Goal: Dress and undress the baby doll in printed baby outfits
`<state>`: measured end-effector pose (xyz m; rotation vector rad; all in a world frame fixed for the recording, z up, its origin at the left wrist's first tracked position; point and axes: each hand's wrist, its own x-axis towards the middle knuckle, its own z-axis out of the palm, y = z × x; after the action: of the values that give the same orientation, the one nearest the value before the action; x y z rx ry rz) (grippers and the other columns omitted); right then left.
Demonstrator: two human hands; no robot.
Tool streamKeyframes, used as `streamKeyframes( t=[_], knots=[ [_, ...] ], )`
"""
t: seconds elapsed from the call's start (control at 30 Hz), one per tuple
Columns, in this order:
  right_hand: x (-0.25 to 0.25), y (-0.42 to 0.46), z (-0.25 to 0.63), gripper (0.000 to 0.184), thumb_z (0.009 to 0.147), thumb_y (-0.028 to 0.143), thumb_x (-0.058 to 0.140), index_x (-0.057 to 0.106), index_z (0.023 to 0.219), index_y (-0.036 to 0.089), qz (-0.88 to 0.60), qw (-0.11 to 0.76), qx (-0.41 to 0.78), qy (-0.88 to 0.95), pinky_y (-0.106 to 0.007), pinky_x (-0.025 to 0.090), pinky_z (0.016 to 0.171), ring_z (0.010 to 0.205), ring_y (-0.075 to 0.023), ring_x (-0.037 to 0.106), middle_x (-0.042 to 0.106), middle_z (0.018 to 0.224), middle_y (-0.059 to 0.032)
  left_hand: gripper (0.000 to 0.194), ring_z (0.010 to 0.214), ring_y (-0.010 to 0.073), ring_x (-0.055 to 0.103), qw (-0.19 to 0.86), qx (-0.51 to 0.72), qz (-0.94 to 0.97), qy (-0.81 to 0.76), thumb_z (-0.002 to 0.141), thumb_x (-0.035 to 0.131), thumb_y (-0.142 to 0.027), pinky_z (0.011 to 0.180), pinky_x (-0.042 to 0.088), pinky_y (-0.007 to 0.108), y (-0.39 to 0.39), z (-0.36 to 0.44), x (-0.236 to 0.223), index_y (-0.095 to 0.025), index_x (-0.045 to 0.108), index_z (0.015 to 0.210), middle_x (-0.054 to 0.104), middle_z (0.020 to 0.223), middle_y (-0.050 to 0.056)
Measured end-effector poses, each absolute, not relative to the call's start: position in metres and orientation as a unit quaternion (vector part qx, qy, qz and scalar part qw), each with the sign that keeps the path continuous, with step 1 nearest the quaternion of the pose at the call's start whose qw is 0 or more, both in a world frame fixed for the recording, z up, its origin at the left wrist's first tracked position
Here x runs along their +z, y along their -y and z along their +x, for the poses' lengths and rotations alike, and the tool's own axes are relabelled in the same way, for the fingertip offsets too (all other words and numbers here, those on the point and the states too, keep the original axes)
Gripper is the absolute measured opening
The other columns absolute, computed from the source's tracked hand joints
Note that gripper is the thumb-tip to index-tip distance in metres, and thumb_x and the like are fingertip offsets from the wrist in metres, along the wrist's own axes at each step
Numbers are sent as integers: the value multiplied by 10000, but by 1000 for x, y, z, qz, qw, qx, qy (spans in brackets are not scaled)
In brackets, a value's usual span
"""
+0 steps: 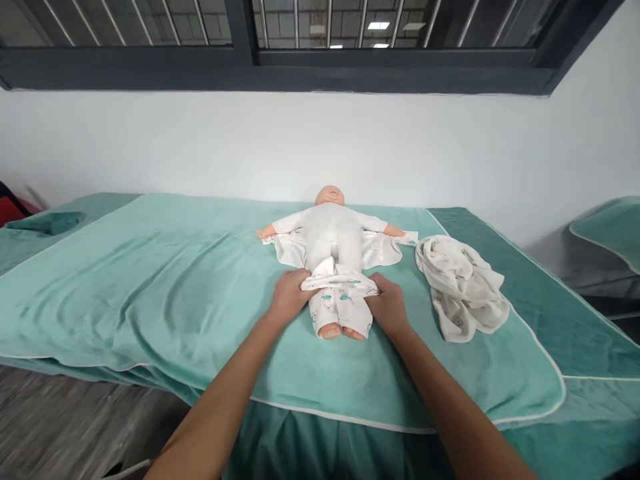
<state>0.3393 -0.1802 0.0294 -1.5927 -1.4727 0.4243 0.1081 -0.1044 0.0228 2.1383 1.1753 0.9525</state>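
Note:
A baby doll point(333, 233) with a white cloth body lies on its back, head toward the wall and feet toward me. White printed baby pants point(345, 303) cover its lower legs, and the feet stick out of the cuffs. My left hand point(290, 293) grips the waistband at its left side. On the opposite side my right hand point(389, 303) has its fingers closed on the same waistband, around the doll's thighs. A white printed baby shirt point(381, 250) is spread out flat beneath the doll's back and arms.
A crumpled white cloth garment point(460, 287) lies right of the doll. Under everything is a green blanket point(150, 280) with white piping over a darker green bed cover point(550, 313). A white wall point(200, 147) and a dark-framed barred window point(280, 67) stand behind.

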Motion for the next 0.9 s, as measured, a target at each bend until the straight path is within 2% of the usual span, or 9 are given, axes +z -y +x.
streamKeyframes(
  t=[0.07,0.13,0.2,0.3,0.4,0.5,0.63,0.77,0.9],
  knots=[
    [30,185,340,133,748,308,583,491,808,234,-635,467,218,576,-279,377,620,684,-166,461,497,710,34,353,884,201,565,328,364,770,-409,863,631,-544,831,454,336,115,103,23,-208,564,947,612,940,30],
    [34,191,343,340,764,384,668,503,1019,232,-605,462,303,574,-293,448,664,771,-180,531,563,864,11,644,1147,249,556,370,365,776,-356,781,729,-563,988,460,376,129,98,23,-213,507,1274,561,1240,93],
    [39,199,347,627,723,455,772,441,1205,231,-559,424,388,598,-337,501,790,940,-210,576,576,1067,-40,993,1359,314,423,363,340,803,-328,669,823,-585,1132,382,446,147,95,22,-249,356,1478,409,1438,135],
    [49,210,350,980,610,469,888,326,1379,240,-502,364,457,637,-416,480,972,1187,-272,534,498,1305,-111,1200,1425,379,326,312,291,828,-364,576,875,-599,1165,336,536,169,99,21,-310,247,1556,293,1503,144],
    [57,219,349,1096,544,481,926,304,1415,244,-512,325,445,659,-461,470,1003,1262,-318,491,474,1344,-129,1193,1376,394,375,230,275,848,-390,575,879,-574,1127,366,554,178,108,23,-279,263,1553,346,1444,162],
    [60,223,343,1012,529,457,923,377,1347,219,-555,291,364,689,-440,503,932,1197,-327,532,500,1302,-138,1051,1280,391,453,129,263,873,-390,630,848,-525,1077,397,539,180,116,24,-212,363,1508,449,1318,176],
    [58,224,332,726,630,404,834,444,1207,200,-606,291,266,690,-385,505,788,1011,-294,605,581,1175,-129,812,1145,359,532,56,243,881,-403,742,755,-445,978,445,488,180,121,21,-189,450,1450,530,1164,157],
    [65,225,326,484,696,444,774,472,1008,231,-654,248,207,684,-330,434,668,807,-245,614,649,935,-50,637,1107,309,576,74,235,887,-391,825,672,-408,937,444,432,179,118,27,-229,476,1404,600,1147,116],
    [79,225,321,436,705,492,772,444,858,249,-680,186,186,684,-289,354,597,687,-213,583,650,795,-12,491,1078,279,622,161,233,883,-375,859,641,-385,961,415,431,180,109,42,-257,521,1318,676,1178,66]
  ],
)
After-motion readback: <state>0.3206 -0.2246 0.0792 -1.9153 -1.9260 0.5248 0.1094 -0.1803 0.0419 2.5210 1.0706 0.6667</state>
